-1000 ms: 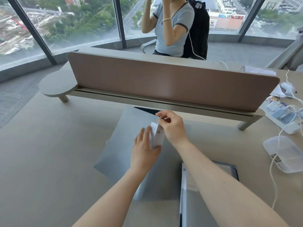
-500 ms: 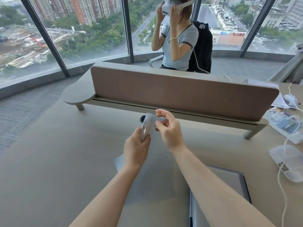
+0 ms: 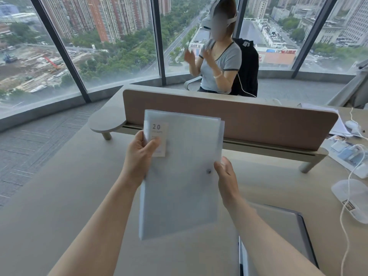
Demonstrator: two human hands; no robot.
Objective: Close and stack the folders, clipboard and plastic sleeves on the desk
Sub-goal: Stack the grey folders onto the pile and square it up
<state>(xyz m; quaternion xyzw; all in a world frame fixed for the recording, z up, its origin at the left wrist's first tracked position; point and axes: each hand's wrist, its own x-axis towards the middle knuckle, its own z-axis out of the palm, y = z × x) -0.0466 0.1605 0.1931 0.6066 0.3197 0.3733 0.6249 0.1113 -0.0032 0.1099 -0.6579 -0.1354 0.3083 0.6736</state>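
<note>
A translucent plastic folder (image 3: 183,176) with a snap button and a white label reading "20" is held up off the desk (image 3: 59,206), tilted toward me and shut. My left hand (image 3: 140,154) grips its left edge, thumb over the label. My right hand (image 3: 226,174) holds its right edge beside the snap button. A second flat folder or clipboard (image 3: 282,232) with a dark rim lies on the desk at lower right, partly hidden under my right forearm.
A brown divider panel (image 3: 249,118) on a raised shelf crosses the desk behind the folder. At right lie a clear plastic case (image 3: 350,198), a white cable (image 3: 346,226) and papers (image 3: 344,154). A person sits beyond the divider by the windows.
The folder lay open on the desk with both hands at its label. It is now shut and lifted upright in both hands. My view has tilted up.
</note>
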